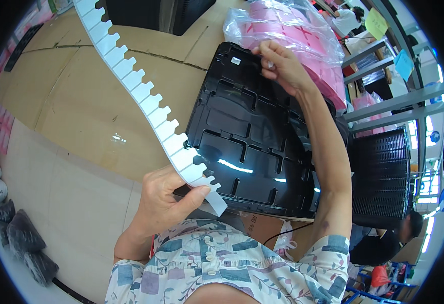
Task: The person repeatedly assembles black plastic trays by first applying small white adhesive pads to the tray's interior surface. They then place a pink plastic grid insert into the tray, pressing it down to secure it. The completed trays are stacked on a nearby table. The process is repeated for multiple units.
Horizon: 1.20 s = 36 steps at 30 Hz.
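Observation:
A long white strip (151,104) with notched tabs along one edge runs from the far left down to my left hand (168,197). The thumb and fingers of that hand pinch its near end, which bends over. Beneath and to the right lies a black moulded plastic tray (227,119) with raised ribs and a small white sticker (235,61) at its far left corner. My right hand (281,66) is at the tray's far edge with its fingers curled together. A tiny white bit shows between those fingers, too small to name. My right forearm covers part of the tray's right side.
Brown cardboard (90,101) covers the work surface. Pink trays in clear plastic wrap (287,30) stand beyond the black tray. To the right are a stack of black trays (379,175) and a metal frame (396,107). Dark bags (27,233) lie on the floor at left.

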Each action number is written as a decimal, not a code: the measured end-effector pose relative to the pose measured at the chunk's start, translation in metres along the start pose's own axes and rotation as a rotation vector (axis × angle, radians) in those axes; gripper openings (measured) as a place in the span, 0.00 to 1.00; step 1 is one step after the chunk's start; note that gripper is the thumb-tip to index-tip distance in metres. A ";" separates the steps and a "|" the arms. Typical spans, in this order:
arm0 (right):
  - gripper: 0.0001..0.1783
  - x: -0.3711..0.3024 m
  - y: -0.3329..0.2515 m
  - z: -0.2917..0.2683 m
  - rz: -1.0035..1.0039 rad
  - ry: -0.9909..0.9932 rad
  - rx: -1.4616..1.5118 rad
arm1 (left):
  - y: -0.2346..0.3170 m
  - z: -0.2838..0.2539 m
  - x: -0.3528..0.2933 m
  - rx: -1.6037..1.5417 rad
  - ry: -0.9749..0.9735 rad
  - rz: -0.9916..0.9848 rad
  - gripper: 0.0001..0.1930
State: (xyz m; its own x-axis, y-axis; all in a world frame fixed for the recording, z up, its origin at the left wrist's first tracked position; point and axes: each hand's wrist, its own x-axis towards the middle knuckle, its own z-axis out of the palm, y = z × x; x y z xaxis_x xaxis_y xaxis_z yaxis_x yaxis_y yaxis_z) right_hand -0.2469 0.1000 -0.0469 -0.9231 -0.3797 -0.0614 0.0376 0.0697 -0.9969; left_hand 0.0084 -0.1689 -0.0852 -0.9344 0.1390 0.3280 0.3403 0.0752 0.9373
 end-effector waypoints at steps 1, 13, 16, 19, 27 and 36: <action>0.11 0.000 0.003 0.003 -0.004 0.015 -0.084 | 0.000 0.000 -0.001 -0.019 -0.001 -0.030 0.06; 0.11 0.025 0.018 0.023 -0.690 -0.020 -0.859 | 0.008 0.000 -0.002 -0.016 0.013 -0.086 0.07; 0.10 0.011 0.001 0.010 -0.195 -0.025 0.090 | 0.007 0.000 -0.002 -0.076 0.012 -0.154 0.06; 0.08 -0.006 -0.004 0.000 0.006 0.023 0.234 | 0.001 -0.003 -0.004 -0.160 0.009 -0.175 0.06; 0.15 -0.095 -0.029 0.052 0.144 -0.149 0.252 | 0.013 0.003 0.019 -0.411 0.110 -0.284 0.09; 0.22 -0.168 -0.026 0.084 0.217 -0.235 0.277 | 0.025 0.040 0.023 -0.532 0.038 -0.218 0.09</action>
State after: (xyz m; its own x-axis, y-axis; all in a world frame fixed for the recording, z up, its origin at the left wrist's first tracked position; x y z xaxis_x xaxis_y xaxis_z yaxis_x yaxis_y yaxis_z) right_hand -0.0604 0.0850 -0.0152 -0.7714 -0.5855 -0.2492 0.3524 -0.0669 -0.9335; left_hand -0.0004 -0.1241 -0.0589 -0.9835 0.1392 0.1155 0.0489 -0.4103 0.9106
